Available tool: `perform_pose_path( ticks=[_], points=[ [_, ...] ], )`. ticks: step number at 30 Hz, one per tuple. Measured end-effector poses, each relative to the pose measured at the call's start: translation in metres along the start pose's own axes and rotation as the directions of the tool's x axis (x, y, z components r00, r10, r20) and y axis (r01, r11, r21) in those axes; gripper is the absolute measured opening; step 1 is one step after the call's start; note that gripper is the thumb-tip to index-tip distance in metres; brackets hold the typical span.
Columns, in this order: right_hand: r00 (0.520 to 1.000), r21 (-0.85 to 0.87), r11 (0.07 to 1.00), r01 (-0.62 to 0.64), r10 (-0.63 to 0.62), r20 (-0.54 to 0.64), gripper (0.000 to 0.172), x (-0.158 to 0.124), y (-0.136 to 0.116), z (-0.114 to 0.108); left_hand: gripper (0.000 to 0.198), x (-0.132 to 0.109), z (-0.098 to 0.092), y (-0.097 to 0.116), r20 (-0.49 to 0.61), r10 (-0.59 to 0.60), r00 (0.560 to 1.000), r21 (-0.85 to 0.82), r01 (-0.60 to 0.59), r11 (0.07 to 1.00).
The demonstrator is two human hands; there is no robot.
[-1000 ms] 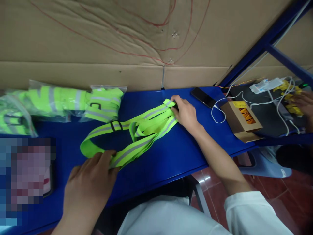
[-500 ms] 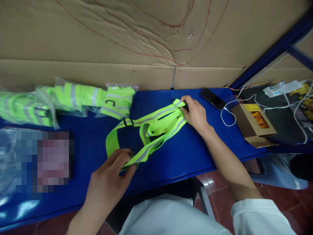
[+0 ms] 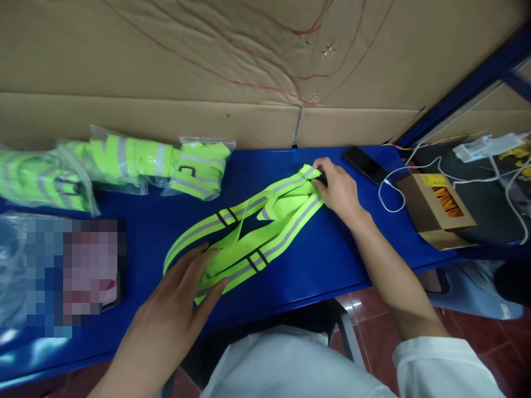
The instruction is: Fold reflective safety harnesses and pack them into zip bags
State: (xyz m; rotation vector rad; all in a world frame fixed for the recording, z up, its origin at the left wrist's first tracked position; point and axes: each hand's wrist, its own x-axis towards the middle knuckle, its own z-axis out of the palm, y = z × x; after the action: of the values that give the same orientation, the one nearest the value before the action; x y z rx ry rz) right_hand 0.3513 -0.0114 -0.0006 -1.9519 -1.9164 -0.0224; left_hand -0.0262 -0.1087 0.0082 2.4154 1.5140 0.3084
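Neon-yellow reflective straps with silver stripes and black slide buckles lie as a long looped bundle on the blue table. My right hand pinches their gathered far end, near a dark piece partly hidden by the fingers. At the near left end, my left hand is curled around the loops, thumb on the lower side and fingers on the upper. Two buckles show on the bundle, one on the upper strap and one on the lower.
Clear bags of similar straps line the back left. A blurred-out item lies on plastic bags at left. To the right are a black phone, a white cable and an open cardboard box. A cardboard wall stands behind.
My left hand has shifted slightly left and down, and its fingers have spread wider around the loops. The straps now lie longer and closer together, with a second buckle showing. My right hand keeps its pinch.
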Motion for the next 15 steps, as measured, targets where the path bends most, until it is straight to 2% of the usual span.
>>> perform_pose_path(
  ticks=[3,6,8,12,15],
  points=[
    [1.0,-0.004,1.0,0.002,-0.002,0.003,0.032,0.0,0.001,0.0,0.056,-0.009,-0.001,0.006,-0.008,0.107,0.994,0.093,-0.105,0.99],
    [1.0,-0.016,1.0,-0.008,0.008,0.002,0.033,0.002,0.006,-0.001,0.056,-0.015,0.008,0.008,-0.014,0.251,0.968,0.241,-0.24,0.94],
    [1.0,-0.023,0.999,-0.026,0.026,-0.008,0.034,0.003,0.011,-0.002,0.055,-0.018,0.015,0.004,-0.024,0.309,0.951,0.261,-0.292,0.92],
    [0.999,-0.02,0.999,-0.042,0.041,-0.028,0.035,0.005,0.017,-0.002,0.055,-0.022,0.017,-0.005,-0.018,0.362,0.932,0.241,-0.348,0.906],
    [0.999,-0.022,0.999,-0.038,0.037,-0.035,0.035,0.004,0.016,-0.001,0.039,-0.021,0.007,0.004,-0.025,0.33,0.944,0.286,-0.31,0.907]
  ],
)
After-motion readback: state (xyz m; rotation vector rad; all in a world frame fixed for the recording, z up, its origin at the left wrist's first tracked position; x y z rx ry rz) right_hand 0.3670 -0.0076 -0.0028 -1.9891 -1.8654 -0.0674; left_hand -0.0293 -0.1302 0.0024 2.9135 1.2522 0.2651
